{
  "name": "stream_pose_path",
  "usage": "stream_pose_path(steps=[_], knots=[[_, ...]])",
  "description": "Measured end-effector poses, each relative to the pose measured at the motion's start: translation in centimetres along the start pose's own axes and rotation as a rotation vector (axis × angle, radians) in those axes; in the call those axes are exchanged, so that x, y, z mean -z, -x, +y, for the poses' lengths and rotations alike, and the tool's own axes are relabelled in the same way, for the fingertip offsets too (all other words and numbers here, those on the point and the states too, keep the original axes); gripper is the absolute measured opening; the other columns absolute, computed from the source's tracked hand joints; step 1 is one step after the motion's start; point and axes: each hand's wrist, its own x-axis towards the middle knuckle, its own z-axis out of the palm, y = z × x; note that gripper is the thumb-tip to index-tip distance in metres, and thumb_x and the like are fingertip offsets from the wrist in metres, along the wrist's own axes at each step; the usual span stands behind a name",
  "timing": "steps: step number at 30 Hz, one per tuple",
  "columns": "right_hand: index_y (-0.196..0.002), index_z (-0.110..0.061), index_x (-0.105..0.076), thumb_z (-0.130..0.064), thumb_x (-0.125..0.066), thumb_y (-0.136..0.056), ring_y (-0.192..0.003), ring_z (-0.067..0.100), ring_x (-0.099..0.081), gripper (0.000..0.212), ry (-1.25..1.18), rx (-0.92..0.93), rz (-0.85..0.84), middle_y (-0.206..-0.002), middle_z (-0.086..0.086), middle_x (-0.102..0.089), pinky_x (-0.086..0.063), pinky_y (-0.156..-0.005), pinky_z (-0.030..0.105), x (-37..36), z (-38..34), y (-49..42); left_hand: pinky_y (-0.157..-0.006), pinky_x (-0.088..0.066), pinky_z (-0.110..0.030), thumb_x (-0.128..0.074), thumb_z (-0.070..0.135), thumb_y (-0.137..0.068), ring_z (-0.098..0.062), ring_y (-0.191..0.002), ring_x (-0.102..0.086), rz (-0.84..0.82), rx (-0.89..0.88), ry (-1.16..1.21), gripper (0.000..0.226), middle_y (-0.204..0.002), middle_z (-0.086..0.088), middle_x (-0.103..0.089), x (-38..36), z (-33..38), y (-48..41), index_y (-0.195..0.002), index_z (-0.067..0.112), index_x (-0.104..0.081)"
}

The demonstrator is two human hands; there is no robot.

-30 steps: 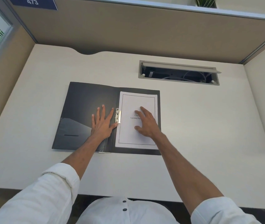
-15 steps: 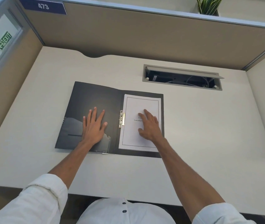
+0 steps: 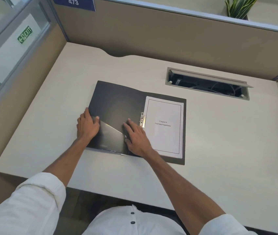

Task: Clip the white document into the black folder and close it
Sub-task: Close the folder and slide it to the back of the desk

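The black folder (image 3: 117,106) lies open on the desk. The white document (image 3: 164,128) rests on its right half, with its left edge under the metal clip (image 3: 142,119) by the spine. My left hand (image 3: 88,125) holds the outer left edge of the folder's left cover, thumb on top and fingers around the edge. My right hand (image 3: 137,137) lies flat on the left cover near the spine, fingers spread, partly over the inner pocket.
A beige desk (image 3: 228,141) is closed in by tan partition walls. An open cable tray (image 3: 207,83) is set into the desk at the back right. A plant (image 3: 238,7) stands on top of the back partition.
My left hand slid left from beside the clip to the left cover's outer edge and gripped it. My right hand left the document and moved left onto the left cover.
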Motion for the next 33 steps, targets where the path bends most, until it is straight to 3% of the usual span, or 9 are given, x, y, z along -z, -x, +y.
stream_pose_path(steps=[11, 15, 17, 19, 22, 25, 28, 31, 33], knots=[[-0.176, -0.016, -0.018, -0.024, -0.061, -0.108, -0.172, 0.027, -0.013, 0.081, -0.162, -0.052, -0.088, -0.185, 0.005, -0.003, -0.019, -0.139, 0.046, 0.1, -1.9, 0.0, -0.111, -0.053, -0.046, -0.054, 0.011, -0.108, -0.034, -0.117, -0.073, 0.143, -0.155, 0.231, 0.045, -0.142, -0.008, -0.069, 5.3, 0.3, 1.4, -0.15, 0.02, -0.066], [-0.172, -0.014, -0.03, -0.023, -0.068, -0.106, -0.168, 0.025, -0.027, 0.076, -0.547, -0.134, 0.017, -0.181, 0.005, -0.024, -0.027, -0.138, 0.046, 1.4, -2.4, 0.5, -0.094, -0.064, -0.03, -0.049, 0.014, -0.113, -0.019, -0.118, -0.076, -0.021, -0.298, 0.561, 0.044, -0.14, 0.001, -0.077, 7.8, 2.1, 3.1, -0.152, 0.026, -0.068], [-0.168, -0.015, -0.039, -0.023, -0.07, -0.105, -0.158, 0.023, -0.043, 0.07, -0.71, -0.176, 0.097, -0.171, 0.006, -0.042, -0.037, -0.133, 0.045, 2.3, -2.4, 0.9, -0.08, -0.064, -0.02, -0.045, 0.019, -0.116, -0.011, -0.109, -0.079, -0.086, -0.359, 0.624, 0.044, -0.134, 0.006, -0.079, 8.3, 3.6, 4.4, -0.152, 0.034, -0.067], [-0.164, -0.018, -0.044, -0.026, -0.07, -0.106, -0.15, 0.019, -0.053, 0.065, -0.847, -0.211, 0.145, -0.164, 0.003, -0.052, -0.045, -0.128, 0.041, 3.4, -2.2, 1.5, -0.077, -0.064, -0.017, -0.041, 0.023, -0.118, -0.002, -0.108, -0.079, -0.145, -0.416, 0.625, 0.046, -0.132, 0.017, -0.078, 8.1, 5.7, 5.8, -0.154, 0.043, -0.063], [-0.159, -0.018, -0.052, -0.032, -0.066, -0.108, -0.146, 0.019, -0.059, 0.054, -0.976, -0.224, 0.234, -0.159, -0.001, -0.059, -0.05, -0.122, 0.037, 5.3, -1.4, 2.5, -0.093, -0.066, -0.021, -0.04, 0.024, -0.119, 0.007, -0.121, -0.074, -0.238, -0.474, 0.635, 0.049, -0.14, 0.029, -0.072, 5.9, 8.8, 7.7, -0.158, 0.05, -0.054], [-0.146, -0.021, -0.064, -0.042, -0.059, -0.111, -0.129, 0.019, -0.072, 0.041, -1.096, -0.24, 0.328, -0.141, -0.004, -0.072, -0.06, -0.108, 0.043, 7.8, 0.2, 4.0, -0.126, -0.048, -0.029, -0.042, 0.042, -0.118, 0.012, -0.148, -0.053, -0.274, -0.565, 0.524, 0.048, -0.162, 0.033, -0.052, 2.7, 11.3, 9.5, -0.164, 0.056, -0.04], [-0.133, -0.02, -0.074, -0.053, -0.046, -0.113, -0.109, 0.014, -0.082, 0.048, -1.204, -0.281, 0.407, -0.124, -0.007, -0.081, -0.065, -0.087, 0.03, 10.8, 2.2, 5.9, -0.131, -0.032, -0.028, -0.035, 0.053, -0.118, 0.003, -0.162, -0.037, -0.326, -0.683, 0.344, 0.049, -0.172, 0.036, -0.035, -0.6, 13.2, 10.9, -0.165, 0.066, -0.024], [-0.127, -0.027, -0.08, -0.062, -0.037, -0.11, -0.101, 0.011, -0.082, 0.058, -1.235, -0.339, 0.425, -0.119, -0.007, -0.084, -0.065, -0.075, 0.023, 12.9, 5.0, 7.9, -0.139, -0.022, -0.037, -0.029, 0.051, -0.12, -0.004, -0.17, -0.021, -0.366, -0.767, 0.156, 0.055, -0.181, 0.025, -0.018, -3.9, 14.3, 11.8, -0.171, 0.057, -0.012], [-0.12, -0.026, -0.081, -0.061, -0.044, -0.108, -0.099, 0.014, -0.08, 0.053, -1.198, -0.404, 0.44, -0.113, -0.003, -0.084, -0.067, -0.076, 0.033, 13.5, 6.8, 9.1, -0.143, -0.015, -0.039, -0.028, 0.048, -0.12, -0.008, -0.173, -0.012, -0.405, -0.77, 0.059, 0.058, -0.184, 0.019, -0.01, -5.7, 14.8, 12.2, -0.175, 0.047, -0.007]])
